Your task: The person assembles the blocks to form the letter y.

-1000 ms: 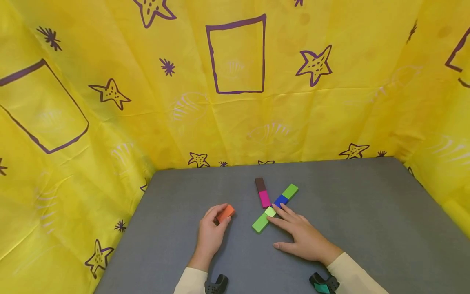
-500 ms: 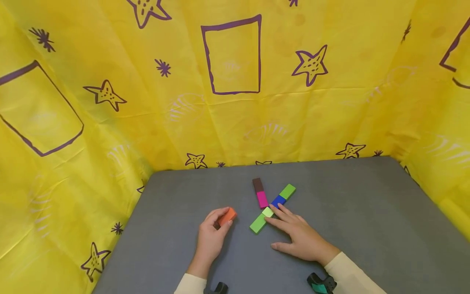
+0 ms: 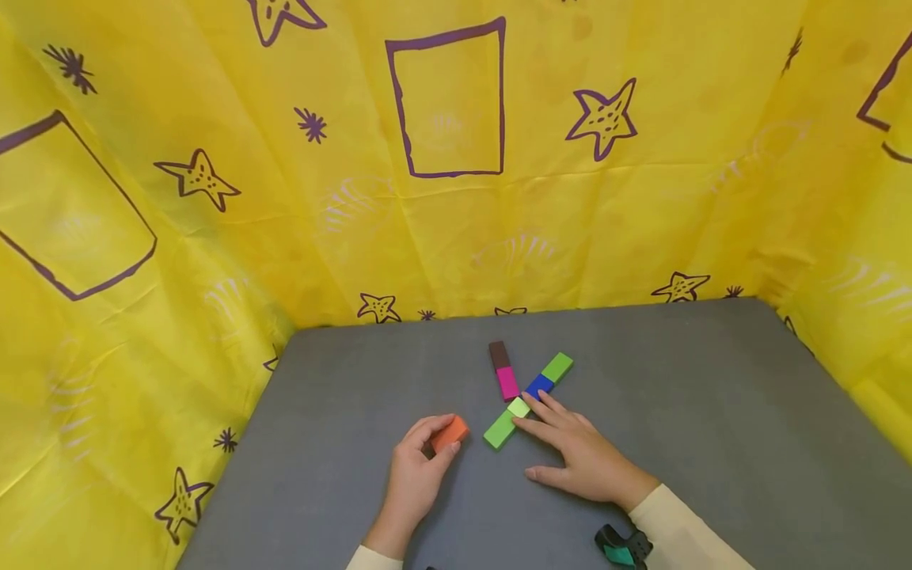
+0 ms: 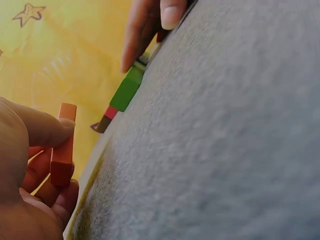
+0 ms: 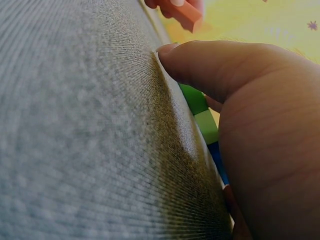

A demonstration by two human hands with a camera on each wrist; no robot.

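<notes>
In the head view my left hand (image 3: 416,475) pinches an orange block (image 3: 450,434) between thumb and fingers. The left wrist view shows this orange block (image 4: 62,157) held up off the table. My right hand (image 3: 586,459) lies with its fingers spread, fingertips at a pale green block (image 3: 518,407) and a blue block (image 3: 539,386). These two stand in a slanted row, with a green block (image 3: 500,431) at the near end and another green block (image 3: 558,366) at the far end. A magenta block (image 3: 508,383) and a dark brown block (image 3: 499,354) form a second row beside it.
The blocks lie on a grey table (image 3: 684,380). A yellow cloth (image 3: 299,214) with purple drawings hangs behind it and along both sides. Behind my right hand, a black and teal wrist device (image 3: 623,548) shows at the lower edge.
My left hand has moved slightly right and nearer with the orange block, toward the row. The right hand and the laid blocks keep their places; the head view has shifted a little.
</notes>
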